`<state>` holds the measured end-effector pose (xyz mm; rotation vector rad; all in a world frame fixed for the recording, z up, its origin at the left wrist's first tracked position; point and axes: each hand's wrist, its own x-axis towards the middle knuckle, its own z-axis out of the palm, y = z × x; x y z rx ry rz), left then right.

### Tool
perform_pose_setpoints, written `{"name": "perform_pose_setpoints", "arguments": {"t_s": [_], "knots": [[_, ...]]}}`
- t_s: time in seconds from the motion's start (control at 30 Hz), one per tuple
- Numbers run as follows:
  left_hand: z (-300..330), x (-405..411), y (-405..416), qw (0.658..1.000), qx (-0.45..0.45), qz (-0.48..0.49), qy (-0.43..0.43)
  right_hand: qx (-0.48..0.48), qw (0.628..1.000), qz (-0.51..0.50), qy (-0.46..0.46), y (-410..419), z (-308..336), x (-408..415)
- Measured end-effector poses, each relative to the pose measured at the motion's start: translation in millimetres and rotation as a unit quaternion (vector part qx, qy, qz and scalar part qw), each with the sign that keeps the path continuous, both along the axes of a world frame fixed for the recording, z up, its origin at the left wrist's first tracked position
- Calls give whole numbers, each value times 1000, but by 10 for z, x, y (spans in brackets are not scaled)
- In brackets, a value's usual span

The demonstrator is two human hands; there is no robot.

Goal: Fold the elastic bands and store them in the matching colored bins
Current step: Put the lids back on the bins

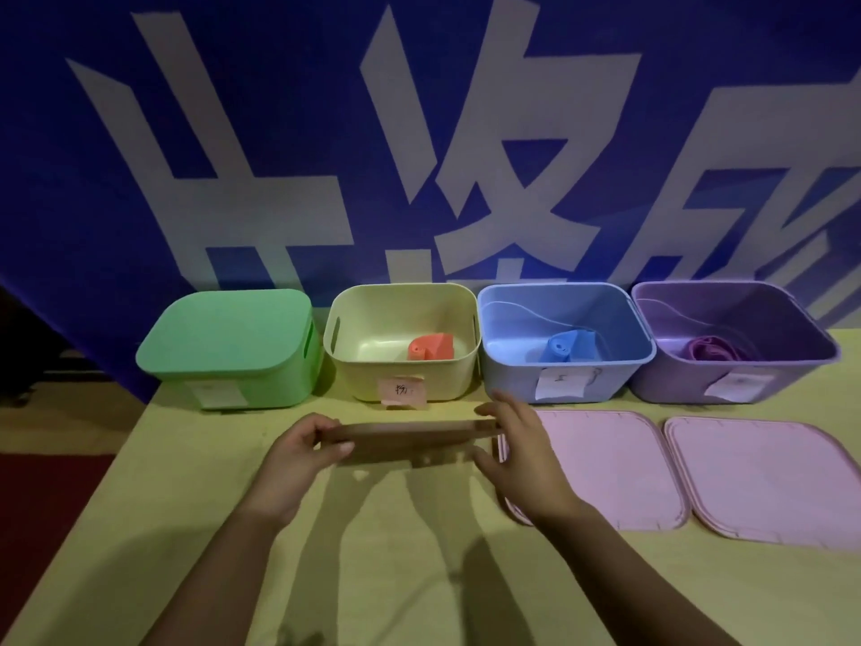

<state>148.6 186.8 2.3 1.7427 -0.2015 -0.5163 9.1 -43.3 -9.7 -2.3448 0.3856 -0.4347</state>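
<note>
Elastic band [410, 438], brownish, pinched taut between both hands [298, 452] [517, 454] before four bins [400, 366].

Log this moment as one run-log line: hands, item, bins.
left hand + right hand: holding flat lid by its ends | green bin: lidded | yellow bin, blue bin, purple bin: open, band inside

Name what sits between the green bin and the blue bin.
The yellow bin holding an orange band sits between the green bin and blue bin, head view.
</note>
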Motion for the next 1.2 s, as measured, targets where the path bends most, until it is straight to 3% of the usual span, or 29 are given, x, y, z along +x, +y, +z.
{"name": "perform_pose_setpoints", "arguments": {"t_s": [0.1, 0.2, 0.37, 0.47, 0.67, 0.83, 1.03, 1.2], "knots": [[189, 72, -46, 993, -97, 29, 69, 120, 989, -85, 21, -87, -20, -93], [419, 210, -61, 985, -134, 60, 94, 184, 975, -119, 39, -125, -45, -44], [794, 627, -139, 976, -154, 82, 128, 392, 912, -102, -60, -92, 240, 233], [953, 931, -260, 975, -153, 76, 139, 460, 875, -98, -116, -102, 454, 482], [880, 1205, -437, 987, -57, 152, -7, 480, 851, -175, -120, -282, 612, 1016], [337, 1131, -403, 992, 36, 111, 44, 485, 844, -218, -67, -367, 483, 1323], [56, 1083, -509, 992, 28, 73, 96, 405, 881, -245, 0, -353, 317, 1540], [-6, 1125, -578, 986, 4, 100, 134, 224, 943, -228, 88, -385, 256, 1605]]}}
